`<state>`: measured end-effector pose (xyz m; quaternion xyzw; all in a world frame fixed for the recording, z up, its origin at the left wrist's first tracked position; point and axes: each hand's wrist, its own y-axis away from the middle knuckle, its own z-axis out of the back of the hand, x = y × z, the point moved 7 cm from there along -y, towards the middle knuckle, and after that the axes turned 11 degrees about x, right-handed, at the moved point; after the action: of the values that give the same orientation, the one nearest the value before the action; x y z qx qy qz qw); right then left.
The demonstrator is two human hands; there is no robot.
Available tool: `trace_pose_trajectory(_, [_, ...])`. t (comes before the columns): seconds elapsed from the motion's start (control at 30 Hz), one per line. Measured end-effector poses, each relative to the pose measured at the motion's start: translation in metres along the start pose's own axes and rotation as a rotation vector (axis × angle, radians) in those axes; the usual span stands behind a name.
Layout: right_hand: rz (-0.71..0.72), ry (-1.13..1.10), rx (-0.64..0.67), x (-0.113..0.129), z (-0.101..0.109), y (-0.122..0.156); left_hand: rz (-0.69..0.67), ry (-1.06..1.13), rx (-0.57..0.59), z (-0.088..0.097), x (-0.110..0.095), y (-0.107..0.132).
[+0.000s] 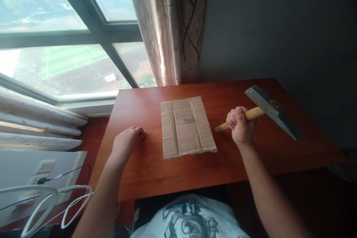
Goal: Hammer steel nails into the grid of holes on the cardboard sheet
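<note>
My right hand [242,125] is wrapped around the wooden handle of a hammer [275,113], raised above the table on the right. Its grey metal head has one blunt end and one tapered end. On the left, my left hand [128,140] is closed in a pinch at the tabletop, with small shiny metal nails [144,134] at its fingertips; how many it grips is hidden. Between my hands lies a creased sheet of cardboard [191,139]. A grid of small dark dots covers its upper middle, with a short row of nails [189,119] sticking up along the lower edge.
The reddish-brown table [145,178] reaches the window on the left and a dark wall behind. A patterned curtain [167,26] hangs beyond its far edge. White cables [55,197] loop near a wall socket [45,167] at lower left.
</note>
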<state>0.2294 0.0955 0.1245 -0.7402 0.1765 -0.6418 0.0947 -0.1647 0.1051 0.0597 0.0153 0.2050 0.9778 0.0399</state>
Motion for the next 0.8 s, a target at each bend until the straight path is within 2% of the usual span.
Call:
trace_pose_trajectory(0.1, [0.001, -0.021, -0.003, 0.001, -0.001, 0.0, 0.018, -0.02, -0.004, 0.005, -0.001, 0.0])
trace_pose_trajectory(0.2, [-0.005, -0.026, -0.011, 0.001, -0.001, 0.0, 0.042, 0.075, -0.11, 0.02, -0.001, 0.004])
trace_pose_trajectory(0.27, [-0.005, -0.028, -0.017, 0.001, 0.0, 0.001, -0.016, 0.303, -0.24, 0.034, -0.006, 0.008])
trace_pose_trajectory(0.33, [-0.004, -0.03, -0.022, 0.001, 0.0, 0.001, -0.137, 0.642, -0.349, 0.046, -0.017, 0.011])
trace_pose_trajectory(0.4, [-0.005, -0.029, -0.022, 0.0, 0.001, 0.001, -0.258, 0.956, -0.395, 0.054, -0.033, 0.01])
trace_pose_trajectory(0.5, [0.002, -0.031, -0.025, 0.0, 0.002, 0.002, -0.365, 1.184, -0.393, 0.059, -0.064, 0.004])
trace_pose_trajectory(0.63, [0.021, -0.041, -0.037, 0.0, 0.003, 0.003, -0.43, 1.193, -0.379, 0.061, -0.096, -0.006])
trace_pose_trajectory(0.8, [0.017, -0.029, -0.045, 0.0, 0.004, 0.005, -0.46, 1.1, -0.393, 0.058, -0.112, -0.012])
